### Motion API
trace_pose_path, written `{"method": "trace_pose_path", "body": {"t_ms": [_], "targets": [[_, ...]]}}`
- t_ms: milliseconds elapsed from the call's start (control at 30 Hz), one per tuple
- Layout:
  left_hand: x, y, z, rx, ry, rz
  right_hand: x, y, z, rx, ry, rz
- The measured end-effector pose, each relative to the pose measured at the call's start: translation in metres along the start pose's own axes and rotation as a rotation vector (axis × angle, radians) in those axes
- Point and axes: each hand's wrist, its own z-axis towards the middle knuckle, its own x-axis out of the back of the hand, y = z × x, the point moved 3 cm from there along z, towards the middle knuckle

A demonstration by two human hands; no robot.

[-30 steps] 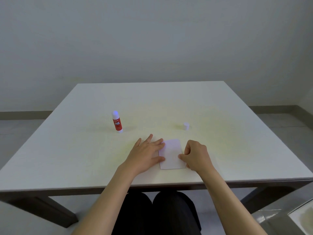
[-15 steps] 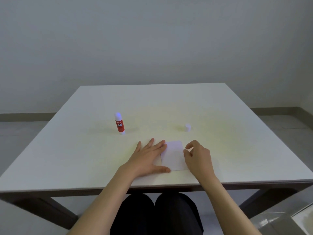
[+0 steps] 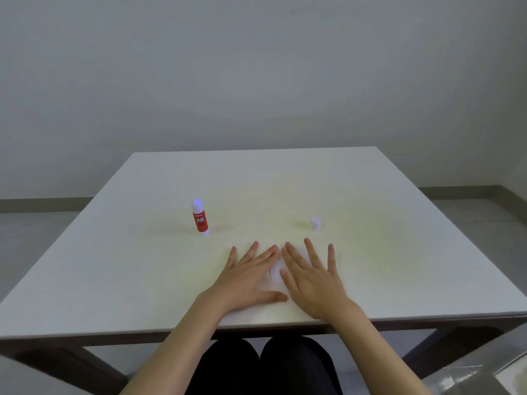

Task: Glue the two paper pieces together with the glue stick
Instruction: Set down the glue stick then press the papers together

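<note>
A white paper piece point(image 3: 276, 273) lies near the table's front edge, mostly covered by my hands; only a narrow strip shows between them. Whether one or two sheets lie there I cannot tell. My left hand point(image 3: 247, 276) rests flat on its left part, fingers spread. My right hand point(image 3: 312, 276) lies flat on its right part, fingers spread too. The red glue stick point(image 3: 200, 218) stands upright and uncapped, its tip bare, to the left and beyond my left hand. Its small white cap point(image 3: 315, 223) sits on the table beyond my right hand.
The white table point(image 3: 399, 252) has its front edge just below my wrists. A dark table frame and my dark-clothed legs show beneath it. A glass-topped surface point(image 3: 507, 374) sits at the lower right corner.
My right hand has uncurled from a loose fist and now lies flat on the paper. The left hand stays pressed on the paper. The camera view has tilted down slightly.
</note>
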Motion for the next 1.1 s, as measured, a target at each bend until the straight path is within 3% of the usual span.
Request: {"method": "trace_pose_path", "body": {"t_ms": [133,333,600,733,867,1100], "targets": [[0.0,0.0,-0.001,-0.003,0.008,0.011,0.003,0.008,0.004,-0.093,-0.006,-0.003],[-0.002,-0.001,0.001,-0.007,0.005,0.018,-0.01,-0.006,-0.039,0.088,0.041,-0.007],[-0.001,-0.001,0.0,-0.003,-0.002,0.037,0.004,0.011,-0.005,-0.122,-0.011,0.01],[-0.004,-0.002,0.001,-0.007,0.006,0.028,-0.006,-0.006,-0.034,0.011,0.073,0.002],[-0.002,-0.003,0.004,-0.018,0.0,0.069,-0.007,-0.009,-0.042,0.134,0.044,0.014],[0.001,-0.006,0.008,-0.004,0.009,0.098,0.007,-0.001,0.0,0.036,-0.016,-0.016]]}}
